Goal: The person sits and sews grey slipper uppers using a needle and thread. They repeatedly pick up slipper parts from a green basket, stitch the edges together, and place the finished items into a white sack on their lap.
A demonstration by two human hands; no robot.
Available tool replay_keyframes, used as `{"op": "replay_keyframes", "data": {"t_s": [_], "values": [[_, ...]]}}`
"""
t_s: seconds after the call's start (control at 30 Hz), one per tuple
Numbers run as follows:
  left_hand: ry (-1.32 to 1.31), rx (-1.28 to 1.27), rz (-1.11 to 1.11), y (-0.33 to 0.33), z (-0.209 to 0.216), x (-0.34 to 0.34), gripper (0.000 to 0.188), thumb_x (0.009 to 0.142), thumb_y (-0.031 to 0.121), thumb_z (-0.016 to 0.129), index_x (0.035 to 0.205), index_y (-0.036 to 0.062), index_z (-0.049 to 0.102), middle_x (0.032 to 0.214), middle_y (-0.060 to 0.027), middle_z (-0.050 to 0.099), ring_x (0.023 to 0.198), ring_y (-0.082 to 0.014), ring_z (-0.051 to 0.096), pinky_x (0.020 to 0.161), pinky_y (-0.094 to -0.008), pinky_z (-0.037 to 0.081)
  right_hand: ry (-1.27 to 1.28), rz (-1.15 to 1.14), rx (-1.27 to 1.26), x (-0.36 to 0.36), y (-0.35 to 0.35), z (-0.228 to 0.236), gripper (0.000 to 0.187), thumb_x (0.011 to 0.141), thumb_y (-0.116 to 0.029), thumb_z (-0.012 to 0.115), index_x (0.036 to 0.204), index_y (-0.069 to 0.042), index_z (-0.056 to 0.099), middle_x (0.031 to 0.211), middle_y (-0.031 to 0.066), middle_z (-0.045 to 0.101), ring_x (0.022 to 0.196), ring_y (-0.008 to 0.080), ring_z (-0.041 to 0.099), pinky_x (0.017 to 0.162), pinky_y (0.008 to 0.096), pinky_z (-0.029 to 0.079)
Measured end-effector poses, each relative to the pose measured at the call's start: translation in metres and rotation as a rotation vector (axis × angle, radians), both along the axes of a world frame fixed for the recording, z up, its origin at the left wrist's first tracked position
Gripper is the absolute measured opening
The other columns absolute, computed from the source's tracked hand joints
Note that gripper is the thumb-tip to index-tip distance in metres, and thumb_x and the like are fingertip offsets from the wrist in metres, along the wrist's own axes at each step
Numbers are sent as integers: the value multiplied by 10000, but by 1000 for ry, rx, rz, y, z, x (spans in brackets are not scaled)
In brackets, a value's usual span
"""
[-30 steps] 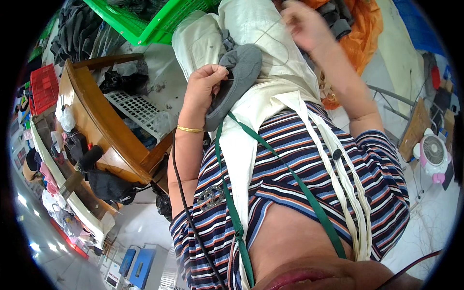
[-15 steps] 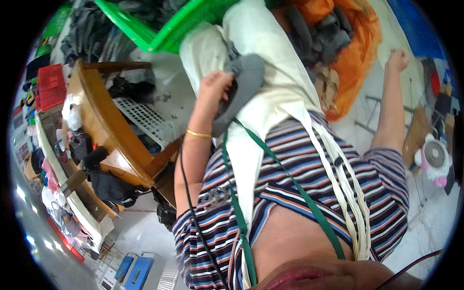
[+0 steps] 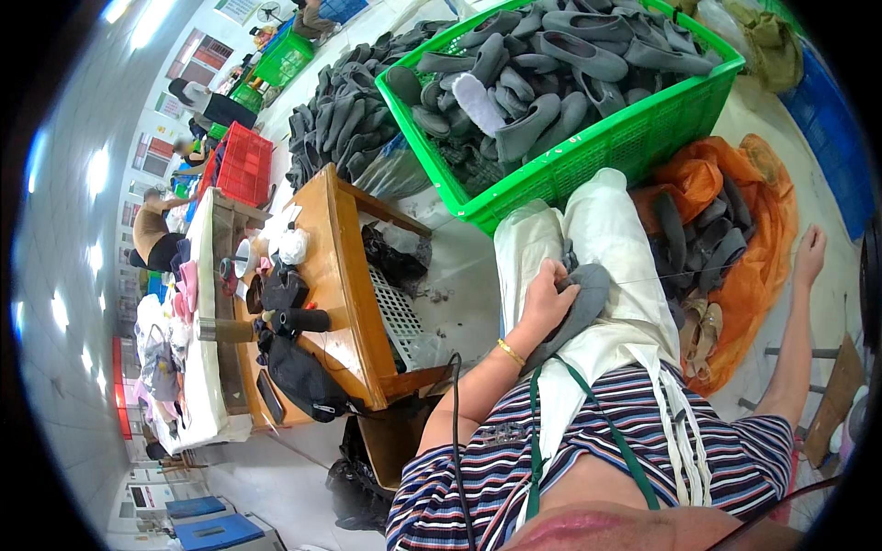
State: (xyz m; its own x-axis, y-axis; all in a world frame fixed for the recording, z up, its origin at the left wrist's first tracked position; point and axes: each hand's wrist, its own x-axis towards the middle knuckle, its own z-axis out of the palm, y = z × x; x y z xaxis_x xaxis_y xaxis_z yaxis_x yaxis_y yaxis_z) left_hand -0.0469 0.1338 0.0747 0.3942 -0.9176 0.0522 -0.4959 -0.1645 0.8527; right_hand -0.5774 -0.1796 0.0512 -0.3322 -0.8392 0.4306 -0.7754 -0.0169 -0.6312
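My left hand (image 3: 547, 298) is closed round a dark grey felt slipper (image 3: 586, 292), resting on my lap over the white apron (image 3: 611, 225). A thin thread (image 3: 684, 274) stretches from the slipper toward my right hand (image 3: 809, 255). That hand is closed and held far out to the right, past an orange sack (image 3: 767, 234), its arm nearly straight. The thread seems to end in its pinched fingers; a needle there is too small to make out.
Just beyond my knees stands a green crate (image 3: 588, 151) heaped with grey slippers. More slippers are piled behind it (image 3: 344, 115) and in the orange sack. At left, a wooden table (image 3: 344, 321) carries a black bag (image 3: 308, 378). A dark cord (image 3: 457, 422) hangs by my left arm.
My view has swung up and to the left, bringing in the full crate and the room. The slipper stays in my left hand; my right arm remains stretched out.
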Motion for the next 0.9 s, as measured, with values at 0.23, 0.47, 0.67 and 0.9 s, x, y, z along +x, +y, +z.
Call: {"op": "replay_keyframes", "data": {"t_s": [0.23, 0.47, 0.67, 0.9], "values": [[21, 0, 29, -5, -1, 5, 400, 774, 105, 766, 1090, 37, 531, 770, -120, 618, 719, -245, 610, 695, -366, 498, 1028, 111, -306, -141, -38, 30, 326, 1042, -268, 468, 1239, -28, 567, 1230, 159, 633, 1173, 321, 586, 949, 401, 481], [73, 126, -39, -16, -10, 9, 309, 781, 140, 700, 1065, 45, 625, 848, -147, 638, 790, -248, 629, 763, -376, 516, 629, 290, -183, -82, -21, 35, 364, 956, -154, 491, 1305, -157, 593, 1222, 111, 657, 966, 291, 670, 810, 373, 524], [170, -63, -25, -4, 11, 21, 280, 889, 148, 718, 1118, 2, 649, 989, -106, 695, 857, -166, 638, 763, -288, 524, 163, 1019, 27, 235, 121, 59, 175, 931, -154, 630, 1083, -74, 666, 1006, 106, 664, 913, 259, 664, 814, 322, 521], [549, 257, -95, 8, 54, 2, 250, 934, 259, 695, 897, 13, 719, 774, -28, 692, 639, -69, 613, 548, -208, 449, 321, 1396, 87, 317, 181, 28, 183, 851, -208, 695, 915, -42, 652, 841, 109, 610, 798, 310, 619, 722, 391, 513]]}}
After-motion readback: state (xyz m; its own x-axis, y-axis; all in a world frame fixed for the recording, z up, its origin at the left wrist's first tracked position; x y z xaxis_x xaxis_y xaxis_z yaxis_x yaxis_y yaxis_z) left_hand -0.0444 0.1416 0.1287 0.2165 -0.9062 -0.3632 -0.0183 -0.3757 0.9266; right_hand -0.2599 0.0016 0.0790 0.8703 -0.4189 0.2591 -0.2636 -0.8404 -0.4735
